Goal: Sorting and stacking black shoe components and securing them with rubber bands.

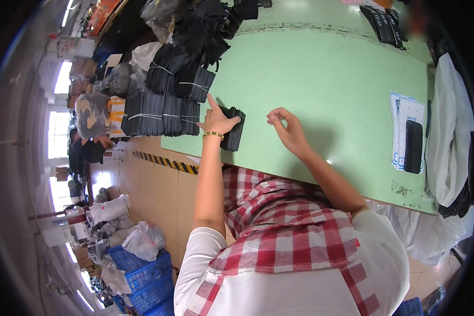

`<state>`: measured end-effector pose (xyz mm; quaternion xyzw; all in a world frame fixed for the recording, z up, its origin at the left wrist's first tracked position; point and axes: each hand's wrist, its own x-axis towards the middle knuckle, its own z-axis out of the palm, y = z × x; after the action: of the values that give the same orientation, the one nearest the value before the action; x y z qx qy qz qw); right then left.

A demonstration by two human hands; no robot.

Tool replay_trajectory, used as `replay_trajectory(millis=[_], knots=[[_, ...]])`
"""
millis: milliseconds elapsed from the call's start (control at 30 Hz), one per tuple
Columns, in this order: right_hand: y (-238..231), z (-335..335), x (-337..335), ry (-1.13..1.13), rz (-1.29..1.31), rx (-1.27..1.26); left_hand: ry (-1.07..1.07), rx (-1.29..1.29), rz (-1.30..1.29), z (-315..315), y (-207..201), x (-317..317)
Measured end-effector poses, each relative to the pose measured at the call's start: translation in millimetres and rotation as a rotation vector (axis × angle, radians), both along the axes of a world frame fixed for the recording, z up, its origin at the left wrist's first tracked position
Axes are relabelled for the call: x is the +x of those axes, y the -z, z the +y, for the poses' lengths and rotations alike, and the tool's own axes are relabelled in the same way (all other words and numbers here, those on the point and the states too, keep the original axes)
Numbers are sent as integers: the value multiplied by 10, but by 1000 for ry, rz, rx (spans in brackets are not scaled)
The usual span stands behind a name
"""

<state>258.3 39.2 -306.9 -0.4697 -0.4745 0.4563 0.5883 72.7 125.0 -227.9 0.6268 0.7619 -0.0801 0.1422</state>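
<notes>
My left hand (219, 120), with a beaded bracelet at its wrist, lies over a small stack of black fabric pieces (230, 139) near the table's front edge. Its fingers are spread: the thumb reaches onto the stack's right part, and the forefinger points toward a tied bundle of black pieces (196, 87). Further left, more black bundles (147, 117) stand in a row, bound with pale cord. To the right of the stack, my right hand (289, 130) is over the green table (332, 79). Its fingers are curled in, and I see nothing in them.
A black phone (413, 146) lies on printed white sheets (400, 110) at the table's right. Black strips (383, 25) lie at the far right. Loose black fabric (197, 31) heaps at the far left. Blue crates (147, 271) and plastic bags (143, 239) stand on the floor.
</notes>
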Motion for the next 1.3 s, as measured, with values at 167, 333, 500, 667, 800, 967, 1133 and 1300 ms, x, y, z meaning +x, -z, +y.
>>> replay_trajectory(millis=[167, 333, 500, 667, 800, 967, 1133, 1300], knots=[[-5, -85, 173, 62, -15, -5, 30, 56, -22, -8, 75, -9], [-86, -158, 300, 40, -62, -66, 76, 14, -12, -24, 62, -11], [58, -204, 457, 81, -59, 29, 78, 60, -42, -44, 143, -60], [-173, -283, 604, 86, -69, -173, 33, 120, 64, -146, 143, -43], [-199, -301, 721, 102, -102, -136, 48, 94, -65, -85, 97, -106], [-141, -366, 787, 150, -43, -83, 50, 158, -134, -108, 124, -108], [-46, -435, 820, 196, -54, -55, 136, 313, -195, -140, 282, -166], [-42, -483, 774, 141, -97, -112, 178, 381, -186, -208, 408, -218]])
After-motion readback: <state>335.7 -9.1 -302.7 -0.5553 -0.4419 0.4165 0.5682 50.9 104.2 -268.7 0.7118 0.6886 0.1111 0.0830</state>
